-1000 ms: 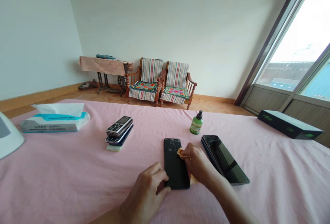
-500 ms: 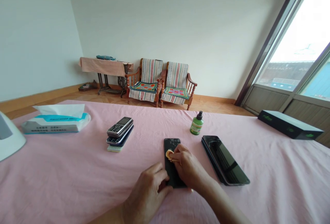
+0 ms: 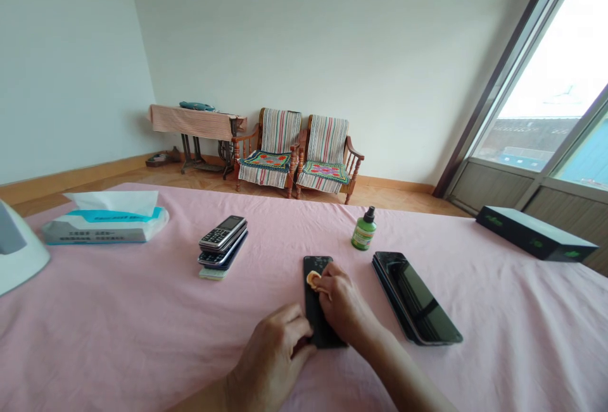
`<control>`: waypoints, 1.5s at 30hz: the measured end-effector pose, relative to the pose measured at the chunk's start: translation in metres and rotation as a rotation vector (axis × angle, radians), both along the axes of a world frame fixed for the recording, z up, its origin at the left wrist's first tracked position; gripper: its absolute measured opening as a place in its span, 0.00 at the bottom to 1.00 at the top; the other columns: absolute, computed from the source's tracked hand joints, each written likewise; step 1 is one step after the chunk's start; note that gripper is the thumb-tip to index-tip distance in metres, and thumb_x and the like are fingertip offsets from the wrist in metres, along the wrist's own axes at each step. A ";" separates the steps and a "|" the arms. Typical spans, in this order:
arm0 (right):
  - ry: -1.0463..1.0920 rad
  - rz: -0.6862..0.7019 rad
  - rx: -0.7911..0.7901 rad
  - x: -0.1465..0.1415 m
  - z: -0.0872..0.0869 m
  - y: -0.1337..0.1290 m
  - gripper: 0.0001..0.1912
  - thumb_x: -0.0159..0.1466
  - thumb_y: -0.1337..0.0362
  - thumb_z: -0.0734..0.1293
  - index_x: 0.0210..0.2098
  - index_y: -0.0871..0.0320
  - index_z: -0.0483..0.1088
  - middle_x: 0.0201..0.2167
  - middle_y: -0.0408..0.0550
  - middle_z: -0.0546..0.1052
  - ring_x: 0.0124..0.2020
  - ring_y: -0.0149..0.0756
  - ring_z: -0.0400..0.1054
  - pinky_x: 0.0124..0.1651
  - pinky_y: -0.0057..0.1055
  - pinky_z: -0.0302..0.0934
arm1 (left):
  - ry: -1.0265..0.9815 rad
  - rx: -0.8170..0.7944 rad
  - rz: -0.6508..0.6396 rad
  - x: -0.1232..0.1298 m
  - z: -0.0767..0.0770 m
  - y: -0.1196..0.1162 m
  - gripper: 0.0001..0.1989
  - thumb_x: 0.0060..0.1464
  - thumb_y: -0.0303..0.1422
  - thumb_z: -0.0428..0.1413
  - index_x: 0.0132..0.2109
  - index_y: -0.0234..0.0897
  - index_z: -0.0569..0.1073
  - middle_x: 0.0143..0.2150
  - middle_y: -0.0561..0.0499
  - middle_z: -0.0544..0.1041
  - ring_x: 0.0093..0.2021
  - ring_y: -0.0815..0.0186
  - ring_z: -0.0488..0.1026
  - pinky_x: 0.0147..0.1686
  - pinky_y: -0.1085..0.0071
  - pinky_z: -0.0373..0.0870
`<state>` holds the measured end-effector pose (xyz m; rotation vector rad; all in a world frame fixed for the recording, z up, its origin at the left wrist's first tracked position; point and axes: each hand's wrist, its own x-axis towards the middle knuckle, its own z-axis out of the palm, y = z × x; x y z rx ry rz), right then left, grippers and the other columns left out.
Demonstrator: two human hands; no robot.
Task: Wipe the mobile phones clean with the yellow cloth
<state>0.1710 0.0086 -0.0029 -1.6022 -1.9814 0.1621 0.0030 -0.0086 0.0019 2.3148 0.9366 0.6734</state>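
Note:
A dark smartphone (image 3: 312, 304) lies flat on the pink cloth, its surface marked with wet-looking spots near the far end. My left hand (image 3: 278, 352) grips the near left edge of this phone between thumb and fingers. Pinched in my right hand (image 3: 342, 301) is a small crumpled orange-yellow cloth (image 3: 313, 280), pressed on the phone's upper half. To the right rests a stack of dark smartphones (image 3: 418, 301). Behind them stands a green spray bottle (image 3: 364, 231) with a black top. Keypad phones (image 3: 223, 238) are piled on the left.
A pack of tissues (image 3: 104, 225) sits at the far left, beside a white object (image 3: 21, 254) cut off by the frame. A black box (image 3: 534, 235) lies at the far right. Beyond the pink-covered surface (image 3: 118, 336) are two wooden chairs (image 3: 297, 152) and a cloth-draped table (image 3: 197, 121).
My right hand has shifted slightly toward the phone's far end with the cloth. My left hand keeps its hold on the phone's edge. The view has tilted very slightly.

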 end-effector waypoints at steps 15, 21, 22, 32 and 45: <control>0.130 0.119 -0.015 0.006 0.008 -0.007 0.17 0.56 0.83 0.59 0.30 0.59 0.75 0.31 0.45 0.68 0.34 0.31 0.64 0.37 0.25 0.57 | 0.031 -0.001 0.090 0.001 -0.001 -0.001 0.10 0.45 0.19 0.59 0.31 0.38 0.70 0.33 0.55 0.71 0.35 0.65 0.69 0.34 0.73 0.61; 0.163 0.306 -0.169 0.016 0.020 -0.019 0.20 0.51 0.84 0.59 0.27 0.57 0.77 0.29 0.42 0.68 0.32 0.28 0.65 0.34 0.22 0.57 | 0.049 0.042 0.201 0.000 0.001 0.005 0.12 0.41 0.24 0.64 0.34 0.38 0.70 0.37 0.53 0.71 0.40 0.59 0.67 0.41 0.66 0.62; 0.177 0.343 -0.210 0.018 0.022 -0.021 0.21 0.51 0.83 0.59 0.28 0.55 0.78 0.29 0.41 0.69 0.32 0.28 0.65 0.33 0.21 0.57 | 0.049 0.039 0.209 0.000 0.001 0.007 0.13 0.40 0.25 0.64 0.34 0.38 0.70 0.38 0.53 0.71 0.41 0.58 0.67 0.41 0.65 0.62; 0.182 0.285 -0.138 0.014 0.018 -0.017 0.22 0.54 0.83 0.59 0.31 0.55 0.79 0.29 0.42 0.68 0.33 0.29 0.65 0.36 0.23 0.58 | 0.008 0.004 0.199 -0.001 -0.001 0.010 0.19 0.37 0.25 0.64 0.39 0.38 0.69 0.41 0.51 0.71 0.45 0.56 0.66 0.46 0.63 0.61; 0.224 0.339 -0.197 0.008 0.020 -0.020 0.25 0.53 0.82 0.59 0.36 0.50 0.79 0.31 0.42 0.69 0.35 0.29 0.65 0.39 0.24 0.59 | -0.074 -0.031 0.179 -0.002 -0.001 0.010 0.24 0.38 0.22 0.62 0.44 0.39 0.67 0.43 0.51 0.72 0.46 0.57 0.67 0.46 0.63 0.63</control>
